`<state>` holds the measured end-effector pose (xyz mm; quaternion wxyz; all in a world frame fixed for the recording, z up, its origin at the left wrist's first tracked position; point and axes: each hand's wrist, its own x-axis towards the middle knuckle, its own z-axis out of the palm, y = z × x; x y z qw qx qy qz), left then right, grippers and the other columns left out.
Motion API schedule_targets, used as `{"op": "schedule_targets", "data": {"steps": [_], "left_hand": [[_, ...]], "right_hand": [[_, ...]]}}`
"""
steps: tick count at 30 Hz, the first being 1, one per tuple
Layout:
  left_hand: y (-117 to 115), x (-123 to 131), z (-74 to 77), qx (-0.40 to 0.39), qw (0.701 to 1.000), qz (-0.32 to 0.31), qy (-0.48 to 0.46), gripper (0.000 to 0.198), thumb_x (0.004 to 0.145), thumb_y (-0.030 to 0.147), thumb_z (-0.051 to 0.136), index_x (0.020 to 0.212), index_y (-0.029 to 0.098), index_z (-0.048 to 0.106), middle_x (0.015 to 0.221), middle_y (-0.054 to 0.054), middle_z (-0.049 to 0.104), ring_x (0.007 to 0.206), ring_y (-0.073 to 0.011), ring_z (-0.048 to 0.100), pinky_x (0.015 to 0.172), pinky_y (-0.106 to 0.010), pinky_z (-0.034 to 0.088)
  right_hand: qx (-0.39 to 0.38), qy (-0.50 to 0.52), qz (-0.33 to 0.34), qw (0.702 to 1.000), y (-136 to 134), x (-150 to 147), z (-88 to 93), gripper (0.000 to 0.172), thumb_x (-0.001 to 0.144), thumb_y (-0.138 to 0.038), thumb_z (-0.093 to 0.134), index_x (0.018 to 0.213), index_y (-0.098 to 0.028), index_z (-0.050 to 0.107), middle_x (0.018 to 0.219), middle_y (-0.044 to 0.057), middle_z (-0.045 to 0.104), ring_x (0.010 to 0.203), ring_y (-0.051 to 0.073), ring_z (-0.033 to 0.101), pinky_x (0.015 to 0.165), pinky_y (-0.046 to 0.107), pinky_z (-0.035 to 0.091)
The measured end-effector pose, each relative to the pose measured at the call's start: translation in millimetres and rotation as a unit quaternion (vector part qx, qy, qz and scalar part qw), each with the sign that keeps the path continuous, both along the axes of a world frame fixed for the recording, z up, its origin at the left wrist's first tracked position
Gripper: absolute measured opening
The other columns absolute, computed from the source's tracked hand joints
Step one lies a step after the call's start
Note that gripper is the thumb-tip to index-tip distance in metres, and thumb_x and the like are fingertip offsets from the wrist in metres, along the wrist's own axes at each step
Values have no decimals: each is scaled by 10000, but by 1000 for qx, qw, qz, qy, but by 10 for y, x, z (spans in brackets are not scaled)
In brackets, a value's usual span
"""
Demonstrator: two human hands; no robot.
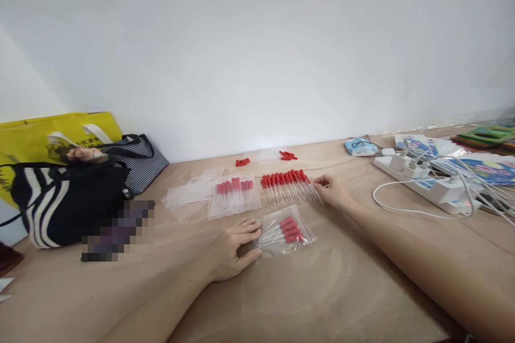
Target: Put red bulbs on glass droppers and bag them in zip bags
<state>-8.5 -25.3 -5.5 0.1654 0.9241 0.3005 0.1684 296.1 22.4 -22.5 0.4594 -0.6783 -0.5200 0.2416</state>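
Note:
My left hand (237,248) rests on the table with its fingers apart, the fingertips touching the left edge of a clear bag (306,229) that holds several red-capped droppers (290,229). Beyond the bag lies a row of loose droppers (286,185) with red bulbs and clear stems. At the right end of that row is my right hand (330,191), its thumb and fingers close together beside the last dropper; what they hold, if anything, is too small to tell. Another bag of droppers (234,195) lies left of the row, overlapping flat clear bags (191,193).
Small red bulbs (242,162) lie near the wall, with more red bulbs (288,155) to their right. A power strip (426,185) with cables and a blue mask (361,147) are at the right. A black bag (76,201) and a yellow bag (24,134) stand left.

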Motion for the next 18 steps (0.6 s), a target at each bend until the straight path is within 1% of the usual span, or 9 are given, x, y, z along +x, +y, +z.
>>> {"op": "schedule_targets", "data": {"steps": [2, 4, 9, 12, 14, 16, 18], "left_hand": [[1, -1, -4, 5, 1000, -9, 6, 387, 808, 333, 487, 1164, 188, 530, 1231, -85, 501, 1185, -247, 397, 1007, -433, 303], [-1, -1, 0, 5, 1000, -15, 18, 391, 815, 328, 480, 1176, 183, 518, 1248, -86, 480, 1196, -249, 380, 1013, -438, 290], [-5, -2, 32, 0, 1000, -21, 18, 393, 819, 344, 485, 1190, 216, 498, 1266, -67, 459, 1194, -236, 385, 1014, -442, 287], [-12, 5, 60, -1, 999, -30, 14, 383, 829, 349, 474, 1193, 229, 492, 1267, -56, 460, 1189, -223, 395, 1018, -436, 282], [-18, 10, 73, -3, 999, -30, 22, 376, 836, 351, 462, 1187, 220, 498, 1264, -60, 463, 1191, -221, 393, 1021, -436, 277], [-19, 12, 74, -5, 999, -25, 27, 374, 833, 358, 465, 1180, 223, 505, 1259, -58, 467, 1194, -224, 387, 1021, -440, 277], [-15, 9, 64, -6, 999, -22, 25, 378, 826, 364, 475, 1181, 235, 502, 1258, -49, 467, 1194, -225, 387, 1018, -437, 284]], "right_hand": [[-9, -19, -35, 999, 161, 91, -7, 198, 624, -252, 596, 779, -131, 573, 717, 61, 605, 607, 140, 533, 536, 235, 397], [-22, -33, -56, 998, 313, 126, -14, 251, 598, -277, 622, 790, -123, 575, 738, 83, 606, 628, 159, 536, 542, 248, 389], [-41, -32, -63, 997, 625, 51, -4, 220, 563, -328, 654, 678, -148, 598, 708, 74, 622, 685, 177, 556, 562, 240, 381], [-56, -6, -60, 997, 746, -14, -13, 214, 578, -368, 638, 613, -161, 599, 591, 54, 606, 592, 166, 552, 500, 237, 369], [-60, 17, -60, 996, 794, -43, -32, 202, 571, -356, 643, 573, -162, 586, 504, 42, 570, 514, 159, 529, 452, 241, 350], [-52, 41, -58, 996, 818, -58, -45, 179, 562, -321, 650, 539, -166, 564, 448, 28, 533, 461, 149, 499, 416, 240, 331], [-24, 67, -46, 996, 820, -55, -34, 156, 571, -286, 642, 530, -173, 543, 422, 10, 507, 429, 133, 470, 389, 231, 313]]}}
